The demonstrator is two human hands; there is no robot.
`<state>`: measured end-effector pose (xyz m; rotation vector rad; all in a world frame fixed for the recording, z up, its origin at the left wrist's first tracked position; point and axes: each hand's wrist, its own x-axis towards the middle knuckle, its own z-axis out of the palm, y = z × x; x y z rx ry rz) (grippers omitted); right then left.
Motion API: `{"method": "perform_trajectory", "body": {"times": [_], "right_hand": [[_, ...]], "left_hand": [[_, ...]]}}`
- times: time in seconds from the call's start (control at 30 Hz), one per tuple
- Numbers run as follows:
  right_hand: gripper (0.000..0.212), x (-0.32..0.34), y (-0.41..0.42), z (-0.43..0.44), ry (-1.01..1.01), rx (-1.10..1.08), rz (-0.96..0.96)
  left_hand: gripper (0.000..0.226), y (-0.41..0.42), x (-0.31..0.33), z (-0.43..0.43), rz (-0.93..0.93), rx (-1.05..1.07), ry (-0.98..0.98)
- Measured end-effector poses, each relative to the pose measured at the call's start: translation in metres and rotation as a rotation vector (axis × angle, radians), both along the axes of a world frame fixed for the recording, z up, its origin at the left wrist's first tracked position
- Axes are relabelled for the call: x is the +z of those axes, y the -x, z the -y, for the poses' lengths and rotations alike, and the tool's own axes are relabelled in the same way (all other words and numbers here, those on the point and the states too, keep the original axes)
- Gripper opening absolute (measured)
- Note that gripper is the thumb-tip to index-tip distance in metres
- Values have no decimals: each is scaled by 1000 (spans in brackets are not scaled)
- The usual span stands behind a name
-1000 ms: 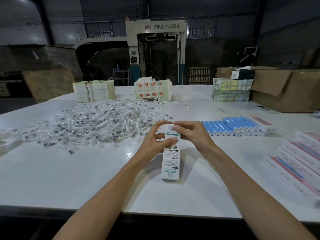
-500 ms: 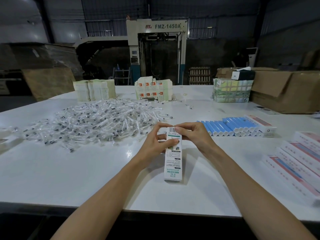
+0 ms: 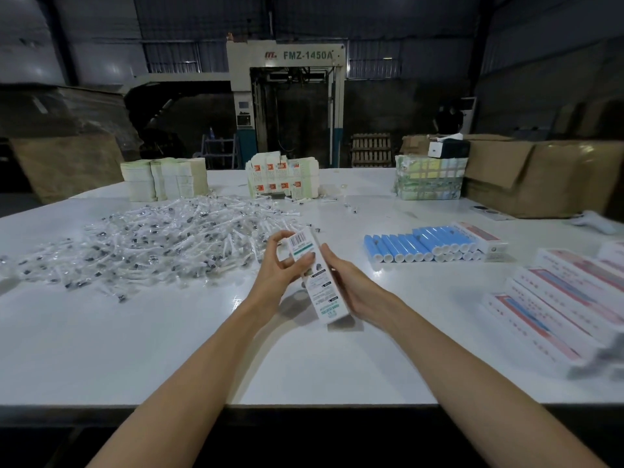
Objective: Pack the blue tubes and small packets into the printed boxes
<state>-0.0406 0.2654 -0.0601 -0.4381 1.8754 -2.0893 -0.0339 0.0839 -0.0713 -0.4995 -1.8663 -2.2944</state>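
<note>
Held box: the held box (image 3: 317, 275) is a long white printed one with green lettering, tilted, its barcode end up and away from the person and its lower end lifted just off the table (image 3: 135, 349), with a shadow beneath.
Left hand: the left hand (image 3: 275, 270) pinches the upper part of the held box, thumb on the printed face and fingers curled round its left side near the barcode.
Right hand: the right hand (image 3: 353, 287) lies against the right side of the held box, one finger running fairly straight up the edge; the other fingers are hidden behind it, so whether they wrap round cannot be told.
Small packets: a wide loose heap of clear packets (image 3: 152, 244) spreads to the left of the held box and just beyond it.
Blue tubes: a tight row of blue tubes (image 3: 422, 243) lies to the right of the held box, white caps toward the person.
Single box: another printed box (image 3: 479, 235) touches the far end of that row, further right of the held box.
Filled boxes: red-and-blue printed boxes (image 3: 567, 298) lie side by side well to the right of the held box.
Flat cartons: stacks (image 3: 282, 179) stand well beyond the held box.
Brown carton: a cardboard carton (image 3: 540, 177) sits far beyond and to the right of the held box.
</note>
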Motion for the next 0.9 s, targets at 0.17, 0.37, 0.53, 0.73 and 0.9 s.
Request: {"method": "perform_trajectory", "body": {"times": [0.17, 0.37, 0.53, 0.73, 0.9], "right_hand": [[58, 3, -11, -1, -51, -17, 10], [56, 23, -19, -22, -262, -210, -177], [47, 71, -31, -100, -692, -462, -468], [55, 117, -51, -226, -1291, -851, -643], [46, 116, -65, -295, -1717, -1036, -637]], "left_hand": [[60, 4, -3, -1, -50, 22, 59], [54, 4, -9, -6, -189, 205, 407], [44, -3, -18, -8, -290, 140, 714], [29, -5, -17, -11, -353, 155, 759], [31, -2, -20, -9, -376, 169, 795]]}}
